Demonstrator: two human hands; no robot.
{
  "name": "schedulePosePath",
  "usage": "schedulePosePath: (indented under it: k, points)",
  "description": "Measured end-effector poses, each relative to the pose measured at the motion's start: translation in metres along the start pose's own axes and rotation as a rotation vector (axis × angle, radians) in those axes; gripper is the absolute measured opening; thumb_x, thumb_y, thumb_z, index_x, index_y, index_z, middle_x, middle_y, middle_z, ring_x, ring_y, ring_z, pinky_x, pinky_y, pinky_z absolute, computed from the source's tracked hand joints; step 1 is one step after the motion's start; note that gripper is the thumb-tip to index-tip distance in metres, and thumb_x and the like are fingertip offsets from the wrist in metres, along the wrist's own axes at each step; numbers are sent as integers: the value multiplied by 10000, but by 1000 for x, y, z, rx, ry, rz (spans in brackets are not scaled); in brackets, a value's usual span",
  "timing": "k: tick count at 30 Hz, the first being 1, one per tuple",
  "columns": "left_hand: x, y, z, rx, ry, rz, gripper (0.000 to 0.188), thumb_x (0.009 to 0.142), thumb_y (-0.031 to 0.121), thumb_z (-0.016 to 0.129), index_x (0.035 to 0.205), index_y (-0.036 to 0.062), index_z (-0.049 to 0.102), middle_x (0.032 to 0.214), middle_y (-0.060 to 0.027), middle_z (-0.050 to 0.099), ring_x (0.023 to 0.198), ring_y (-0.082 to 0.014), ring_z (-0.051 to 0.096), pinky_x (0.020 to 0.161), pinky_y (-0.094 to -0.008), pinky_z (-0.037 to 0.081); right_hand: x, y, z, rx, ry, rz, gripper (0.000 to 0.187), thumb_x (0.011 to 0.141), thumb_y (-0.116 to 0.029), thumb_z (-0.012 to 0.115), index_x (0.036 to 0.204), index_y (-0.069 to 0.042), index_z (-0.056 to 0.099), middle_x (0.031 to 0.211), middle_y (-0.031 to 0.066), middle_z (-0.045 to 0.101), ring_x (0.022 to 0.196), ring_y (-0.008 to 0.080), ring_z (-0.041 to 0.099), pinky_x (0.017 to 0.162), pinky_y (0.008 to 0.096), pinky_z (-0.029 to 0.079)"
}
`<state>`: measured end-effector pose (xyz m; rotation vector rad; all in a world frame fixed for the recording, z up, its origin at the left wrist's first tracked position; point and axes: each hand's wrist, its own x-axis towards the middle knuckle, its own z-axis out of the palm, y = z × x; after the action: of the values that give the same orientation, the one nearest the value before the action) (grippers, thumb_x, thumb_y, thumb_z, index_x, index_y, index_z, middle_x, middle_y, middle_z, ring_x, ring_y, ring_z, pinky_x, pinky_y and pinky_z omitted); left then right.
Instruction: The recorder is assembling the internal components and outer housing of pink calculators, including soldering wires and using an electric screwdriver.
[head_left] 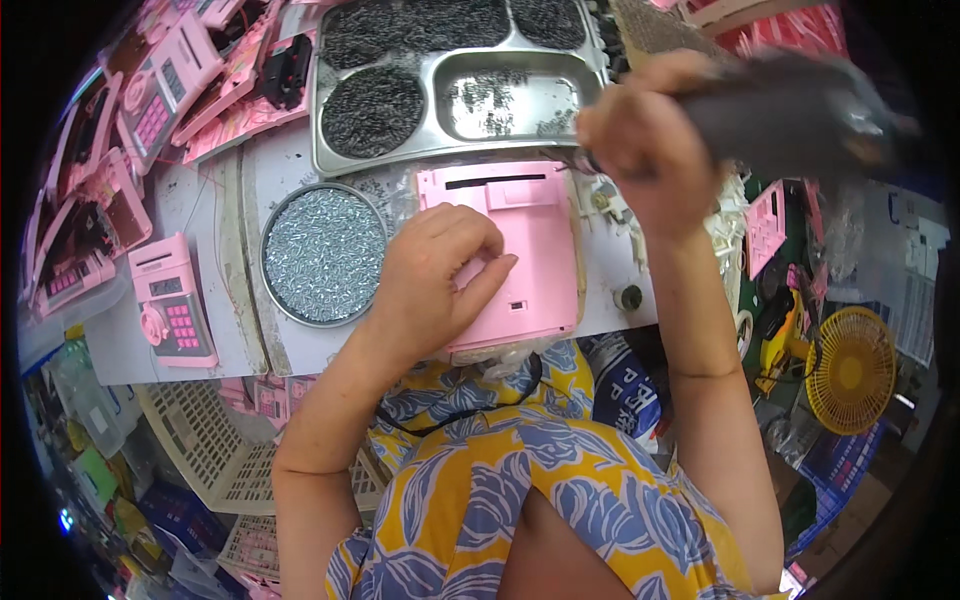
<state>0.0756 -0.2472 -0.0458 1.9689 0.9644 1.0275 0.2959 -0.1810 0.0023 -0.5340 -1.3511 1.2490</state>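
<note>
A pink plastic panel (540,260) with a dark slot near its far edge lies in front of me on the table. My left hand (440,270) rests over its left side, fingers curled and thumb close to the index finger; whatever they hold is hidden. Up at the right, my right hand (655,150) is wrapped around a dark electric screwdriver (780,110), blurred by motion. The tool's tip is hard to make out near the panel's far right corner. Left of my left hand stands a round tin (264,262) of small silvery metal pins.
A compartmented steel tray (435,135) of small dark screws stands beyond the panel. Pink keypad housings (175,310) sit at the left, with several more piled behind. White plastic parts (725,225) lie at the right, near a yellow fan (852,370). A beige crate (215,450) stands below the table.
</note>
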Motion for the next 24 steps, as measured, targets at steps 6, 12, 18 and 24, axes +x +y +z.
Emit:
schedulePosePath:
  k: [6,12,18,24]
  points:
    - [-8,12,-3,-72,68,-88,91,810,73,761,872,42,702,836,-81,712,731,-264,653,700,-361,488,-13,-45,54,142,-188,17,285,995,-395,619,1041,-151,477,616,-31,483,521,115,452,594,318,465]
    - [-17,14,-14,52,77,-91,89,790,56,752,848,65,685,809,-61,685,735,-253,640,722,-372,467,-7,-29,81,258,-215,12,292,978,-373,656,1010,-151,469,601,-21,476,498,116,454,533,309,428]
    - [-23,8,-22,106,202,-9,123,761,59,755,833,82,658,778,-48,647,730,-253,614,740,-385,437,-3,-27,88,257,-198,16,273,975,-355,660,1007,-155,477,603,-28,483,494,111,446,505,293,393]
    - [-36,0,-34,287,204,10,139,767,114,767,863,87,670,813,-48,628,776,-258,604,805,-395,419,5,-14,116,240,-193,58,266,980,-359,644,1005,-151,479,591,-29,469,487,112,426,496,291,372]
